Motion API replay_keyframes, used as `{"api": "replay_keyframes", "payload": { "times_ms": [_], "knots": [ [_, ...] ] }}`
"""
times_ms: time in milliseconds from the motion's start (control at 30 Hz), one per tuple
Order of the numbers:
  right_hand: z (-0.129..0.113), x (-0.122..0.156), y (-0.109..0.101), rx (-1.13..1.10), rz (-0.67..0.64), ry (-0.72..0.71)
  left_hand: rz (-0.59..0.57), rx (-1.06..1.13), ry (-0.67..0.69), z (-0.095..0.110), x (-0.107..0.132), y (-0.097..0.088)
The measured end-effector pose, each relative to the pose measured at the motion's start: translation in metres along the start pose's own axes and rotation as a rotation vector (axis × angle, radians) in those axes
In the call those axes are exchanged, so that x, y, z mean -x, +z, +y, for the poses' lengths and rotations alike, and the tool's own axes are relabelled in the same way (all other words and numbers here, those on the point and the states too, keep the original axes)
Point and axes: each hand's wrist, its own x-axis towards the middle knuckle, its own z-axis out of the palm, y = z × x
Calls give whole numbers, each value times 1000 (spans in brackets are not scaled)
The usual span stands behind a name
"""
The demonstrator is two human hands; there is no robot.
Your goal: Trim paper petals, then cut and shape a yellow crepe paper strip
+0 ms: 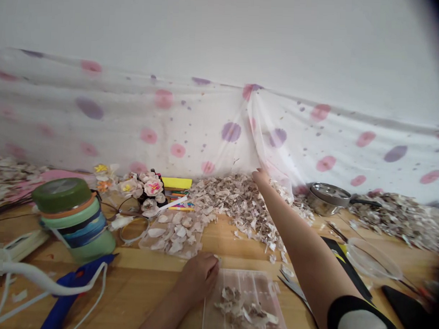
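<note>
Reaching to the pile of pale flakes (232, 199) near the frame's center, the right hand (261, 177), its fingers' grip hidden, would likely do best pinching lightly, while the left hand (200, 275), fingers curled, any hold unclear, rests beside the clear compartmented tray (249, 281) at bottom center.

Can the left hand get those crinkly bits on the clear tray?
Probably yes. The left hand is right beside the clear tray, and nothing seems to stand between it and the crinkly bits. The right hand is away at the big pile.
</note>
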Motion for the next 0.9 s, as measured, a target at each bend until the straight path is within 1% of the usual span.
{"api": "replay_keyframes", "payload": {
  "times_ms": [67,133,200,300,400,467,600,667,733,800,867,900],
  "knots": [
    [-3,1,-2,37,-3,-13,-1,5,3,0,0,0],
    [-8,6,3,67,-50,-55,-4,9,5,0,1,0],
    [-14,15,15,89,-153,-120,-5,12,7,0,1,0],
    [-19,35,40,112,-343,-208,-1,13,3,1,0,0],
    [-16,55,62,129,-457,-239,0,16,1,2,-1,-1],
    [-12,63,69,137,-454,-234,-1,20,3,2,-1,-1],
    [-8,68,69,148,-289,-250,1,25,9,2,0,-2],
    [-12,69,70,149,-250,-299,7,26,9,1,0,-1],
    [-19,71,77,151,-293,-367,15,26,11,0,0,0],
    [-28,74,90,159,-384,-420,23,26,13,-1,0,2],
    [-34,75,104,176,-453,-427,28,24,16,-2,0,3],
    [-36,75,111,187,-466,-416,28,21,17,-2,0,4]
  ]
}}
